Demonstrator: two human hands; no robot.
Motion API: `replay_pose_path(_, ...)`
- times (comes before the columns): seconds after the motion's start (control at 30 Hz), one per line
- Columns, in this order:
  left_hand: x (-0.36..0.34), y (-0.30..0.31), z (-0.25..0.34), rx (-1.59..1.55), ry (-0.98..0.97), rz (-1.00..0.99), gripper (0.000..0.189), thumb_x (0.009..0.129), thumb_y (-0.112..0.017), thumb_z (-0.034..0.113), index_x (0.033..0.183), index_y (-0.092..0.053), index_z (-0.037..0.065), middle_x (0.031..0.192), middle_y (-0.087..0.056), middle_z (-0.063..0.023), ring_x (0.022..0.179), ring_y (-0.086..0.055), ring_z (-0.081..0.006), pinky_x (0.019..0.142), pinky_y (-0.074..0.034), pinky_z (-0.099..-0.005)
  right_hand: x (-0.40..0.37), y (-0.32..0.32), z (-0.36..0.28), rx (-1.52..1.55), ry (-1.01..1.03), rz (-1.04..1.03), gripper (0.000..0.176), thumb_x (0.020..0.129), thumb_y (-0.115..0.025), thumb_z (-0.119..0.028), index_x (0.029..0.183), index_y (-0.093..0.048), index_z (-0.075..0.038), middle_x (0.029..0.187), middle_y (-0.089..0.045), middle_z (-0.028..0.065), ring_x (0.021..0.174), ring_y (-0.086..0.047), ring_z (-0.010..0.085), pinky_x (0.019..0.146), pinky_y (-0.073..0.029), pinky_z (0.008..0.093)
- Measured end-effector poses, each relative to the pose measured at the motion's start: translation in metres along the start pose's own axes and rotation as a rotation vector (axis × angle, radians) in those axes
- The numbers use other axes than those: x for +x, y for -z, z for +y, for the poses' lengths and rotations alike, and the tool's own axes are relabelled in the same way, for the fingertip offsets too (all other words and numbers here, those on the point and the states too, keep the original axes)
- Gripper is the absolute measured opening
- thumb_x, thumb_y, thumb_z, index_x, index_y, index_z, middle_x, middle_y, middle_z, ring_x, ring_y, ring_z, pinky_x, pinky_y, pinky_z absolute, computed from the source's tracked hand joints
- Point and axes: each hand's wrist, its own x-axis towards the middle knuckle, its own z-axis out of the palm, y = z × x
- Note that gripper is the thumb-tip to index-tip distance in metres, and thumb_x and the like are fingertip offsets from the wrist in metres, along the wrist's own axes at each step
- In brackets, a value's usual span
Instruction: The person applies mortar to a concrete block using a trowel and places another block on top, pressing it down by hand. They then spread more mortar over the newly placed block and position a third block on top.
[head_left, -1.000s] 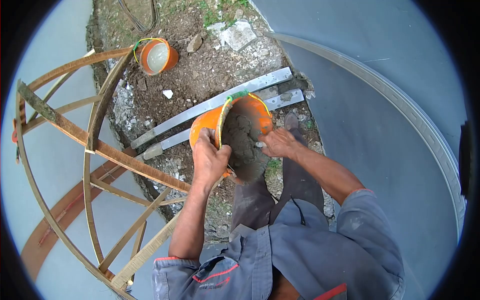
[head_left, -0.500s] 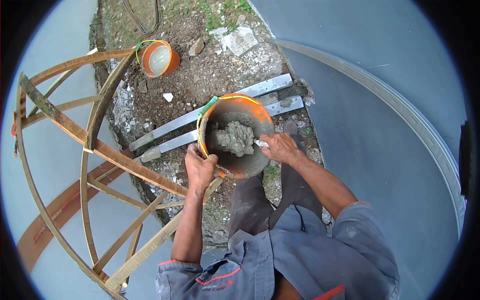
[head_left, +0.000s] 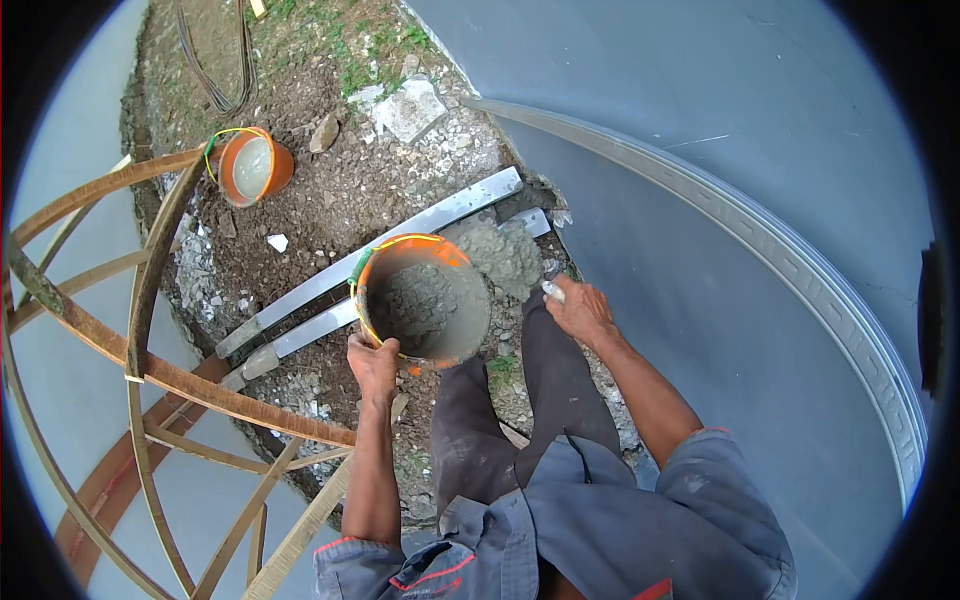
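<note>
Bucket (head_left: 474,335) apart from wall (head_left: 660,300) — left hand (head_left: 374,368) grips its rim; right hand (head_left: 583,313), forearm slanted, grips white handle (head_left: 552,291).

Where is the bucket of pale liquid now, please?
The bucket of pale liquid stands upper left in the head view, on the dirt just left of the brown stone.

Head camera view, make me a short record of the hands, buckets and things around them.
Left hand: gripping rim of near bucket
Right hand: holding white-handled tool, its head hidden under grey mortar
Near bucket contents: grey mortar
Far bucket: orange, pale contents
Ground: two metal bars
Left side: curved wooden frame
</note>
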Motion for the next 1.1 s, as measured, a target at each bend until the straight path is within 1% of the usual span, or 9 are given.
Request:
replay_pose_path(0.2,-0.011,0.014,0.0,0.064,0.06,0.022,0.027,0.067,-0.065,0.004,0.088,-0.05,-0.004,0.082,-0.056,-0.0077,0.07,-0.053,-0.0146,0.064,-0.049,-0.0305,0.063,-0.027,0.038,0.024,-0.331,0.052,0.038,0.078,-0.064,-0.019,0.109,-0.062,0.003,0.098,-0.067,0.0263,0.088,-0.067,0.0412,0.078,-0.052,0.0488)
replay_pose_path(0.27,-0.014,0.018,0.005,0.051,0.06,0.032,0.027,0.067,-0.065,0.004,0.088,-0.05,-0.004,0.082,-0.056,-0.0075,0.07,-0.053,-0.0144,0.064,-0.049,-0.0304,0.12,-0.032,0.044,0.493,-0.474,-0.122,0.034,0.08,-0.062,-0.015,0.105,-0.061,0.007,0.092,-0.067,0.0248,0.076,-0.069,0.035,0.069,-0.054,0.0493)
replay_pose_path(0.37,-0.014,0.019,0.007,0.053,0.059,0.038,0.027,0.066,-0.065,0.004,0.086,-0.05,-0.004,0.08,-0.056,-0.0074,0.069,-0.052,-0.0143,0.063,-0.049,-0.0308,0.174,-0.04,0.049,0.615,-0.624,-0.213,0.029,0.084,-0.051,-0.007,0.101,-0.061,0.014,0.09,-0.068,0.0233,0.077,-0.071,0.0324,0.061,-0.055,0.0463)
replay_pose_path(0.43,-0.015,0.023,0.004,0.128,0.019,0.043,0.024,0.068,-0.067,0.004,0.087,-0.053,-0.001,0.077,-0.055,-0.0042,0.065,-0.051,-0.0124,0.059,-0.046,-0.0283,0.167,-0.027,0.041,0.474,-0.614,-0.254,0.023,0.083,-0.054,-0.004,0.098,-0.059,0.013,0.081,-0.063,0.0246,0.058,-0.066,0.0277,0.045,-0.049,0.045)
replay_pose_path(0.57,-0.014,0.028,0.01,0.124,-0.014,0.004,0.024,0.068,-0.069,0.006,0.085,-0.053,-0.001,0.075,-0.055,-0.0034,0.064,-0.05,-0.0119,0.059,-0.046,-0.0284,0.057,0.018,0.012,0.444,-0.364,-0.085,0.033,0.088,-0.055,-0.009,0.116,-0.054,0.007,0.098,-0.065,0.0246,0.07,-0.069,0.0328,0.057,-0.052,0.0494)
replay_pose_path(0.63,-0.02,0.027,0.039,0.255,-0.045,-0.007,0.024,0.069,-0.072,0.007,0.081,-0.052,0.0,0.073,-0.054,-0.0027,0.063,-0.05,-0.0117,0.059,-0.046,-0.0291,0.013,0.017,0.032,0.155,0.102,0.111,0.04,0.085,-0.058,-0.012,0.123,-0.052,0.002,0.108,-0.065,0.0246,0.092,-0.068,0.0364,0.077,-0.052,0.0486)
replay_pose_path(0.73,-0.017,0.026,0.043,0.287,-0.105,-0.007,0.023,0.07,-0.072,0.011,0.077,-0.053,-0.001,0.068,-0.055,-0.0057,0.061,-0.051,-0.0147,0.059,-0.047,-0.0334,-0.025,0.058,-0.01,-0.158,0.028,-0.193,0.043,0.082,-0.06,-0.008,0.123,-0.053,0.0,0.104,-0.065,0.0237,0.101,-0.064,0.0348,0.084,-0.049,0.0452)
replay_pose_path(0.93,-0.022,0.006,0.113,0.479,-0.353,-0.141,0.024,0.071,-0.071,0.012,0.074,-0.051,-0.001,0.063,-0.055,-0.0167,0.061,-0.057,-0.0311,0.063,-0.047,-0.0414,0.019,0.046,-0.092,-0.633,0.675,0.257,0.023,0.079,-0.06,-0.009,0.102,-0.063,-0.005,0.097,-0.068,0.0178,0.081,-0.067,0.0307,0.072,-0.053,0.0417)
replay_pose_path(1.1,-0.023,-0.01,0.163,0.465,-0.564,-0.188,0.02,0.071,-0.067,0.008,0.074,-0.049,0.001,0.061,-0.053,-0.0154,0.059,-0.055,-0.0305,0.062,-0.046,-0.0411,0.055,0.038,-0.086,-0.62,0.661,-0.173,0.017,0.082,-0.062,-0.016,0.093,-0.067,-0.005,0.081,-0.071,0.0143,0.076,-0.071,0.027,0.064,-0.055,0.0424)
